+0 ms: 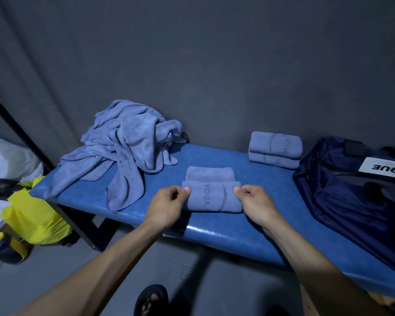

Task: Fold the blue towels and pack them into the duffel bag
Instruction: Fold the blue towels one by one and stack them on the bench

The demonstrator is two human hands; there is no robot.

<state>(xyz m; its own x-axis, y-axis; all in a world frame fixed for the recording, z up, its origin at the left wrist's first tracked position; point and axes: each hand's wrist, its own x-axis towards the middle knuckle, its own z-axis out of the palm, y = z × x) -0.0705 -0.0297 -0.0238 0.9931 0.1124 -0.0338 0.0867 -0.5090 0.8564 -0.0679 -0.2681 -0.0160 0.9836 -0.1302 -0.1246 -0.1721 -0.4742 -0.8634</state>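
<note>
A partly folded blue towel (211, 195) is laid near the front edge of the blue padded desk (160, 213), with "YOGA" lettering seen on its upper fold. Its left end is pinched by the left hand (167, 205), thumb and fingers (185, 190) curled onto the cloth. Its right end is pinched the same way by the right hand (254, 202), fingers clenched on the fabric. Both forearms are stretched over the front edge of the desk. A heap of unfolded blue towels (126, 147) is piled at the back left of the desk, one tail trailing close to the left of the held towel. A stack of two folded towels (275, 149) is placed behind and to the right of the held towel, well apart from it, against the grey wall (214, 65). A navy duffel bag (351, 192) is set on the right end of the desk, just beside the stack, with a white label (383, 167) on top; whether it is unzipped cannot be told. A yellow bag (34, 215) is seen on the floor, left of the desk. A foot in a black sandal (151, 301) is seen below the desk's front edge.
</note>
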